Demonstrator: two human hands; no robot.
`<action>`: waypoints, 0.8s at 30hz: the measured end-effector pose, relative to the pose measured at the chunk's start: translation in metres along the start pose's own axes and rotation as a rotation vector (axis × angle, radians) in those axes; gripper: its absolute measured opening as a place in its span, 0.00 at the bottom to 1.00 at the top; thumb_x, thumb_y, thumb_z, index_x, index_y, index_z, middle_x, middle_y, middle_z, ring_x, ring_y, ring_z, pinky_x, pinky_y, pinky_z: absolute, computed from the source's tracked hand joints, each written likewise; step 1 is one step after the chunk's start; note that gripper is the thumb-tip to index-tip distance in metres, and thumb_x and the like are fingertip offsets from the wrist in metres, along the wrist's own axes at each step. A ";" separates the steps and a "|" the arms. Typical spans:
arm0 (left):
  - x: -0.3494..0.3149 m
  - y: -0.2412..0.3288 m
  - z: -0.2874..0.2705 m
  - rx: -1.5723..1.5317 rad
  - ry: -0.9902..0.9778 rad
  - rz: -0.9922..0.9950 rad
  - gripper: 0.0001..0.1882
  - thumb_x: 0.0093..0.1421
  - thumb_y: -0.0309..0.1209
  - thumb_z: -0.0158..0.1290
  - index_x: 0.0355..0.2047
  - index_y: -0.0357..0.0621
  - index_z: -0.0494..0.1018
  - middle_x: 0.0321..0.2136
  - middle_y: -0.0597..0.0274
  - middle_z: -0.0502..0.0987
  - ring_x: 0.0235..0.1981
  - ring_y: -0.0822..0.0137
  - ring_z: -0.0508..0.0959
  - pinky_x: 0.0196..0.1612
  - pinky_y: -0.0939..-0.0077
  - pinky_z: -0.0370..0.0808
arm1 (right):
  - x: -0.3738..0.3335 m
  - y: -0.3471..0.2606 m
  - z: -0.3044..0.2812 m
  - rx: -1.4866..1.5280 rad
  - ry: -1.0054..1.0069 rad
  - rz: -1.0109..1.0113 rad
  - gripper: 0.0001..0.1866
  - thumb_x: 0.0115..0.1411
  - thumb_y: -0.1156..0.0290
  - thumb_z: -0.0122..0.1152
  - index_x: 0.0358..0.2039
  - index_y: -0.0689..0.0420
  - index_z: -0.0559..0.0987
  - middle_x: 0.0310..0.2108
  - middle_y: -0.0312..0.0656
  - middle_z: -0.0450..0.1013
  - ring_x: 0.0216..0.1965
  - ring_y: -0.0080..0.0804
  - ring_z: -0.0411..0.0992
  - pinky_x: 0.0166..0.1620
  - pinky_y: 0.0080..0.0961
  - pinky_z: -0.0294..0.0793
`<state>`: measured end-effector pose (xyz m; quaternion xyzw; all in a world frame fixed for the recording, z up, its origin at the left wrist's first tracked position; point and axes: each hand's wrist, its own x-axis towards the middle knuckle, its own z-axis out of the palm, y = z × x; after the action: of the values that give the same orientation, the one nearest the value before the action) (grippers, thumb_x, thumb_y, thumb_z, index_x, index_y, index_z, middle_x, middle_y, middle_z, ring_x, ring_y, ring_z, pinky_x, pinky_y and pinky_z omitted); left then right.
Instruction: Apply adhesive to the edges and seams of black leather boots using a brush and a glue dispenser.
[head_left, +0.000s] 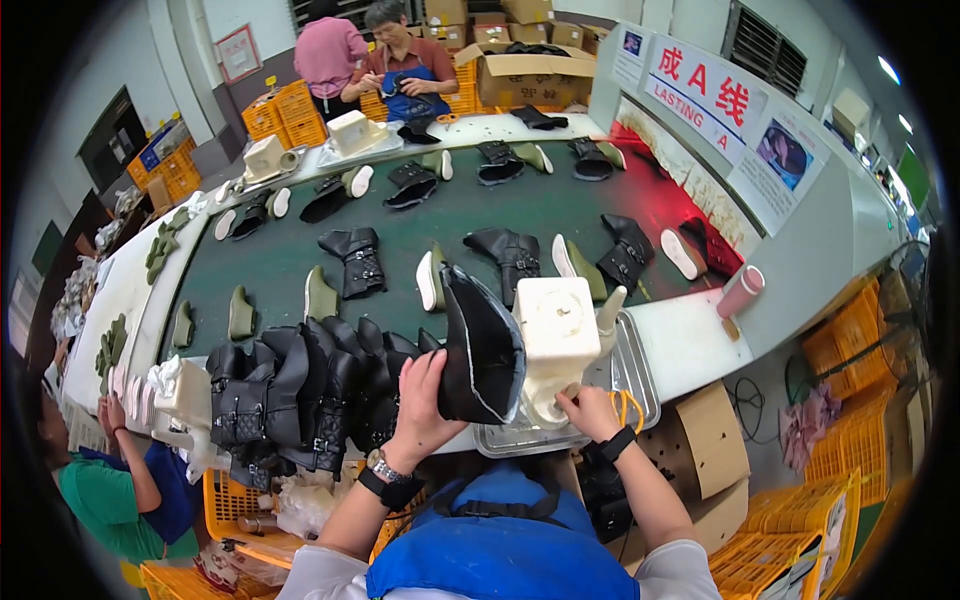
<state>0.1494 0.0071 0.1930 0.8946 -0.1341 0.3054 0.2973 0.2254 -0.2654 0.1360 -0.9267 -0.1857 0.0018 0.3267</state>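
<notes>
My left hand (425,405) grips the lower edge of a black boot upper (480,345), held upright with its dark lining facing me. My right hand (590,410) holds the base of a cream plastic shoe last (555,335) that stands beside the upper, touching it. Both are over a metal tray (635,375) at the near edge of the green conveyor belt (400,250). A row of several black boot uppers (300,395) is stacked just left of my left hand.
Black boots and green-white lasts lie scattered on the belt. A pink cup (740,290) stands on the white ledge at right. Orange crates (800,520) sit below right. One person (405,70) works at the far end, another (120,480) at lower left.
</notes>
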 end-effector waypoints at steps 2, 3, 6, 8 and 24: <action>-0.001 0.003 -0.002 -0.048 -0.017 -0.022 0.50 0.32 0.32 0.66 0.56 0.37 0.53 0.50 0.47 0.62 0.53 0.48 0.63 0.57 0.52 0.54 | 0.001 0.006 0.010 -0.080 -0.051 -0.010 0.17 0.52 0.59 0.57 0.21 0.62 0.77 0.17 0.53 0.70 0.22 0.51 0.70 0.27 0.40 0.68; -0.004 0.005 -0.003 -0.038 -0.006 -0.026 0.50 0.32 0.32 0.66 0.56 0.37 0.53 0.50 0.47 0.62 0.53 0.48 0.63 0.57 0.52 0.54 | 0.003 0.007 0.010 -0.080 -0.054 -0.024 0.17 0.52 0.59 0.57 0.21 0.62 0.77 0.17 0.53 0.70 0.22 0.51 0.70 0.27 0.40 0.68; -0.012 0.007 -0.003 -0.313 -0.066 -0.194 0.53 0.33 0.26 0.67 0.58 0.37 0.48 0.52 0.53 0.62 0.55 0.60 0.63 0.57 0.65 0.59 | 0.005 0.005 0.001 -0.096 -0.069 0.024 0.16 0.52 0.61 0.58 0.20 0.64 0.77 0.17 0.53 0.71 0.22 0.50 0.71 0.27 0.37 0.70; -0.013 0.006 -0.008 -0.653 -0.131 -0.353 0.55 0.33 0.26 0.66 0.60 0.38 0.46 0.55 0.53 0.59 0.56 0.61 0.60 0.58 0.69 0.57 | 0.009 0.013 -0.007 -0.020 -0.045 0.044 0.15 0.52 0.63 0.58 0.21 0.63 0.78 0.18 0.52 0.71 0.22 0.49 0.72 0.27 0.36 0.70; -0.015 -0.027 -0.055 -0.894 -0.788 -0.422 0.46 0.32 0.32 0.70 0.53 0.37 0.61 0.48 0.60 0.68 0.47 0.71 0.67 0.52 0.74 0.63 | -0.025 0.033 -0.013 0.198 0.005 0.068 0.11 0.53 0.67 0.58 0.26 0.63 0.78 0.18 0.50 0.72 0.20 0.41 0.72 0.25 0.29 0.70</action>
<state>0.1236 0.0628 0.2062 0.7364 -0.1688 -0.1977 0.6246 0.2150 -0.3055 0.1230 -0.8957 -0.1521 0.0288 0.4169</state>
